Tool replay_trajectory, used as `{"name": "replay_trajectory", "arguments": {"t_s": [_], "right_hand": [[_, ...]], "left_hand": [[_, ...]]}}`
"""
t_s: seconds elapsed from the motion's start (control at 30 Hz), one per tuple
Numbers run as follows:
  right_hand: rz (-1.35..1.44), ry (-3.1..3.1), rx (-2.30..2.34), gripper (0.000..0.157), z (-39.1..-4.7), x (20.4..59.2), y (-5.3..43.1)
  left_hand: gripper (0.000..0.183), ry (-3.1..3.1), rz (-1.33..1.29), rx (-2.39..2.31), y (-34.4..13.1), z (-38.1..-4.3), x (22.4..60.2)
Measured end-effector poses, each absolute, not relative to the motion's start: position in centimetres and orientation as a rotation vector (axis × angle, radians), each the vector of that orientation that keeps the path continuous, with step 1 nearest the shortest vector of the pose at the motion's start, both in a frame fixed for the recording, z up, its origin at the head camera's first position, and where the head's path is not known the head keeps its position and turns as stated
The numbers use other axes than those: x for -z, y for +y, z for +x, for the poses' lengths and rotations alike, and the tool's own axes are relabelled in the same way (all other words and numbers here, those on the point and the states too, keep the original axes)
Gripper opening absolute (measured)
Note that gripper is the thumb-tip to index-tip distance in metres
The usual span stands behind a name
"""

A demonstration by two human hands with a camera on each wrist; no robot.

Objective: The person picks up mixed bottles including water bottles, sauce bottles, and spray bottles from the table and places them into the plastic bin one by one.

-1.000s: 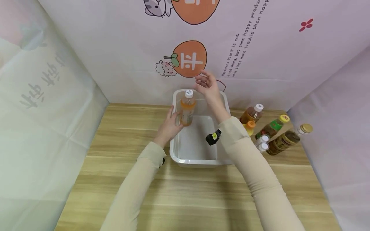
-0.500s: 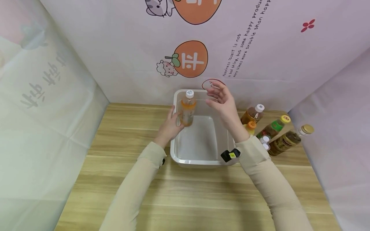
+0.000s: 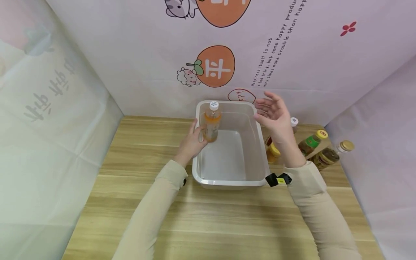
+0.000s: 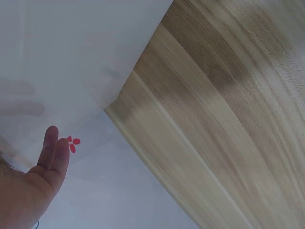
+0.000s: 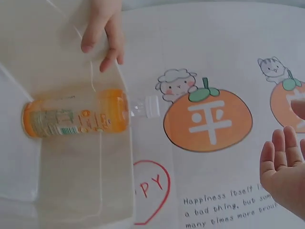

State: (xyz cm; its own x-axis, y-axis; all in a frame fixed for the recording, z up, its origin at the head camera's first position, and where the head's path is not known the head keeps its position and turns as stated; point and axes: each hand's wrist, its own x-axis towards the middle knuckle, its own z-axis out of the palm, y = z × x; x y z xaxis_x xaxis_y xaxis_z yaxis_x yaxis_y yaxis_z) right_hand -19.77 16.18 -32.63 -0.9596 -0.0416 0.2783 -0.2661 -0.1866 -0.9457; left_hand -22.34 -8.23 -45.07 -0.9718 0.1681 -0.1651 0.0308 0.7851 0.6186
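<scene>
A clear bottle with orange bands and a white cap point(image 3: 212, 124) stands inside the pale grey plastic basin point(image 3: 229, 182), close to its left wall. My left hand point(image 3: 190, 144) grips the basin's left rim, the thumb inside beside the bottle. In the left wrist view two straight fingers of this hand point(image 4: 40, 174) show against white sheeting. Over the basin's right rim my right hand point(image 3: 276, 122) hovers with loosely bent fingers and holds nothing. The right wrist view shows the bottle point(image 5: 76, 114) whole, and the right hand point(image 5: 286, 167) in front of the printed wall.
Right of the basin several bottles stand, partly behind my right arm: a green-labelled one with a yellow cap point(image 3: 312, 142), a dark one with a tan cap point(image 3: 326, 156) and a yellow one point(image 3: 273, 153). Printed wall sheets close in the wooden tabletop point(image 3: 208, 224) at the back and sides.
My right hand has moved right from above the bottle in the basin to the right rim, now covering part of the bottle group. The left hand and the basin stay put.
</scene>
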Motion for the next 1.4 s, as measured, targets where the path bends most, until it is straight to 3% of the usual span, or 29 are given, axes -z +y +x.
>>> {"name": "replay_trajectory", "arguments": {"t_s": [0.87, 1.4], "right_hand": [[0.075, -1.149, -2.343, 0.053, -18.4, 34.2, 27.3], [-0.329, -1.012, -2.248, 0.062, -17.0, 35.8, 34.0]], "left_hand": [[0.058, 2.753, 0.151, -1.036, -8.2, -22.3, 45.2], [0.058, 2.725, 0.144, -1.052, -8.3, -22.2, 45.1]]}}
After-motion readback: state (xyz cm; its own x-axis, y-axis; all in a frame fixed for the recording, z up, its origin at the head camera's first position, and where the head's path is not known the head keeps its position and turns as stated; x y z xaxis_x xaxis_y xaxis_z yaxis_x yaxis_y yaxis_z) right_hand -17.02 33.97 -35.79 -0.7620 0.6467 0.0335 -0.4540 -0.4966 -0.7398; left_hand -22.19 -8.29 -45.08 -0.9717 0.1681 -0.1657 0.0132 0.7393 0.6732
